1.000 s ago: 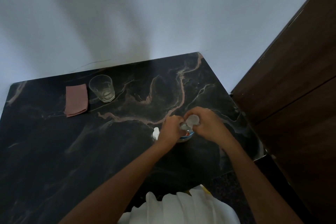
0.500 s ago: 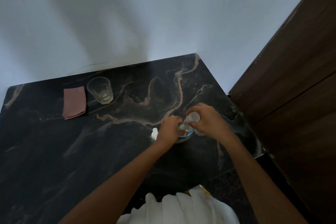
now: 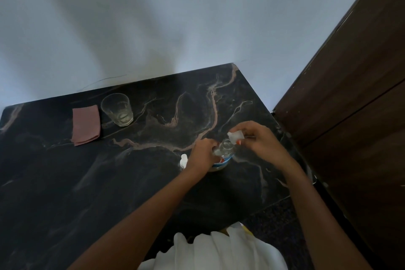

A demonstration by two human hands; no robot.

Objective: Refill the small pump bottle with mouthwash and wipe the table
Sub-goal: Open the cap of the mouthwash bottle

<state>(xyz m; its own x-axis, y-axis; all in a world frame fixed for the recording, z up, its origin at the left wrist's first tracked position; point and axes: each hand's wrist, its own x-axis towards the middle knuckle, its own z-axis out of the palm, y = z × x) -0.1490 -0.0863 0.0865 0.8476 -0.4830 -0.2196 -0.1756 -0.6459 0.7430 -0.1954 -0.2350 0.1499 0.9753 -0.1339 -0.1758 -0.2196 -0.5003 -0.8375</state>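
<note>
A clear mouthwash bottle [image 3: 224, 151] with a blue and red label stands on the dark marble table [image 3: 109, 182] near its right side. My left hand [image 3: 202, 155] grips the bottle's body. My right hand [image 3: 260, 140] holds its white cap [image 3: 235, 136] just up and right of the open neck, apart from it. The white top of the small pump bottle [image 3: 183, 160] peeks out just left of my left hand; the rest of it is hidden.
A folded pink cloth [image 3: 86, 124] lies at the back left, with a clear drinking glass [image 3: 117, 109] beside it on the right. A dark wooden door [image 3: 350, 105] stands right of the table. A pale wall rises behind it.
My right hand has lifted the white cap off the mouthwash bottle's neck and moved it up and to the right. My left hand keeps its grip on the bottle.
</note>
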